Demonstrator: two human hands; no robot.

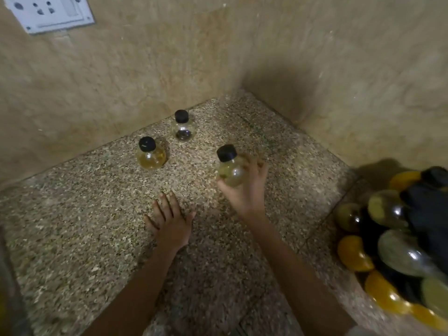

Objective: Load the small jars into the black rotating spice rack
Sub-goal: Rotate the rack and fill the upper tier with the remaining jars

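My right hand (249, 187) holds a small round glass jar (229, 169) with a black cap, lifted above the speckled counter (97, 226). My left hand (169, 219) rests flat on the counter with its fingers spread and holds nothing. Two more black-capped jars stand near the back wall: one with yellowish contents (150, 155), one with dark contents (183, 127). The black rotating spice rack (426, 214) sits at the right edge, partly cut off, with several jars of yellow and greenish contents in it.
Beige walls meet in a corner behind the counter. A white socket plate (48, 13) is on the wall at the top left. A seam in the counter runs in front of the rack.
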